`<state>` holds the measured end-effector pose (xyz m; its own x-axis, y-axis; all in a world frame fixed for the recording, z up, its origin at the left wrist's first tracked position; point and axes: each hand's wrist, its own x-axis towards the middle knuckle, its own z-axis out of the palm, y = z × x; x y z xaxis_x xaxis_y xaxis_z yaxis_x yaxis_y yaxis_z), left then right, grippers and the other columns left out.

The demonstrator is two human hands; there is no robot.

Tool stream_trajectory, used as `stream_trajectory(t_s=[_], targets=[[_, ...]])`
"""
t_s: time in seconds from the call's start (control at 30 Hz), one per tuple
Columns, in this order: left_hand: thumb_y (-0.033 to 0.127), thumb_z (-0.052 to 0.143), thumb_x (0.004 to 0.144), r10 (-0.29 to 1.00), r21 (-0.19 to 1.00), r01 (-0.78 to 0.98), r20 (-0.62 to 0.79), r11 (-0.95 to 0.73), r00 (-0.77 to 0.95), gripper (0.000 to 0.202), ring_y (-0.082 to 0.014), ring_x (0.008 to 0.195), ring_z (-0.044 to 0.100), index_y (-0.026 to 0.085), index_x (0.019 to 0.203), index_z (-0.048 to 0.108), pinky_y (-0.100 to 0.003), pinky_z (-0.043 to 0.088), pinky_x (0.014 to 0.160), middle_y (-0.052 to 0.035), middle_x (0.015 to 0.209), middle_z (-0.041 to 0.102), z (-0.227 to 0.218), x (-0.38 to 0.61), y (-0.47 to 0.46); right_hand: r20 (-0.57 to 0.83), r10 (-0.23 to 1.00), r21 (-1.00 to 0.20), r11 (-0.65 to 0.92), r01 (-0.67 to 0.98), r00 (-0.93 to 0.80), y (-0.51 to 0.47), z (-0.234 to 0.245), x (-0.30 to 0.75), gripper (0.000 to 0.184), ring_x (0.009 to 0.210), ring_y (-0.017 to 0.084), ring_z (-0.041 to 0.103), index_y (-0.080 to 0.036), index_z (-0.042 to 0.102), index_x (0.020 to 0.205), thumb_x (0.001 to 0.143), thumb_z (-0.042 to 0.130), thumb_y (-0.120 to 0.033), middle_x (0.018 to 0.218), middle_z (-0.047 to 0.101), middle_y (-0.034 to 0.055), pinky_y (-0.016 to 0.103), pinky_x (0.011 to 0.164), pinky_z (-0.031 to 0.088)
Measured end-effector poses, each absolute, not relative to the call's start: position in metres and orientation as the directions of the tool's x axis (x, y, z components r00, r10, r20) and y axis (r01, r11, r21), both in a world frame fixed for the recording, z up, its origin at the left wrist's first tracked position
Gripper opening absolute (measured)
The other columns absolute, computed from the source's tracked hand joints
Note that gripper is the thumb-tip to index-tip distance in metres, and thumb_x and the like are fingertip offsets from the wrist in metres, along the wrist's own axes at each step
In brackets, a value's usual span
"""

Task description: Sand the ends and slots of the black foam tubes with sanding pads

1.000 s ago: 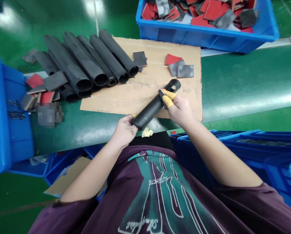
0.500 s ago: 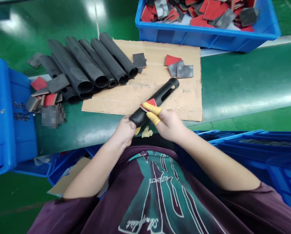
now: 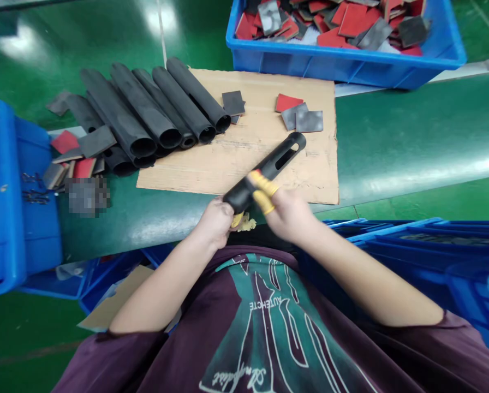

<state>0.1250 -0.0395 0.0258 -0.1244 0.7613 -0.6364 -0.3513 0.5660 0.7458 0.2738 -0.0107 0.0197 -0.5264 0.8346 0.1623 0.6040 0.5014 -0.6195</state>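
A black slotted tube [image 3: 241,193] is held at a slant above the front edge of the cardboard [image 3: 179,170], its slotted end pointing up and to the right. My left hand [image 3: 215,222] is closed round the near end. With yellow finger covers on, my right hand [image 3: 288,213] presses a red sanding pad [image 3: 256,172] against the middle of the tube; the fingers are blurred and hide most of the pad. Several similar black tubes [image 3: 124,117] lie piled at the left. Loose grey pads [image 3: 309,121] and a red pad [image 3: 288,102] rest on the cardboard.
A blue bin [image 3: 330,57] full of red and grey pads stands at the back right. Another blue bin [image 3: 35,191] is at the left, beside a heap of pads [image 3: 84,167]. A crumpled yellow scrap [image 3: 248,222] lies near the green table's [image 3: 395,142] front edge.
My right hand has slid a little up along the tube with the pad, which is now mostly covered. The tube and my left hand have shifted slightly right.
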Motion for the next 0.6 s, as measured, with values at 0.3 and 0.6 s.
stream_trajectory(t_s=[0.3,0.6], targets=[[0.019,0.056,0.048,0.889,0.895,-0.208,-0.429,0.395,-0.157,0.014,-0.0115,0.057,0.05,0.02,0.062,0.059,-0.025,0.042,0.054,0.0025,0.059,0.056,0.01,0.114,-0.039,0.124,0.826,-0.637,0.491,0.593,-0.551,0.0,0.008,0.289,0.046,0.056,0.018,0.064,-0.018,0.069,0.133,0.099,0.045,-0.038,0.079,0.078,0.0083,0.032,0.06,0.058],[0.011,0.052,0.054,0.955,0.932,0.21,-0.296,0.295,-0.025,0.027,-0.0193,0.071,0.064,0.02,0.075,0.065,-0.028,0.051,0.068,0.0005,0.066,0.065,0.002,0.096,-0.041,0.063,0.783,-0.629,0.512,0.585,-0.619,-0.002,0.009,0.292,0.046,0.057,0.021,0.067,-0.017,0.072,0.129,0.099,0.048,-0.042,0.072,0.076,0.0093,0.036,0.061,0.06]])
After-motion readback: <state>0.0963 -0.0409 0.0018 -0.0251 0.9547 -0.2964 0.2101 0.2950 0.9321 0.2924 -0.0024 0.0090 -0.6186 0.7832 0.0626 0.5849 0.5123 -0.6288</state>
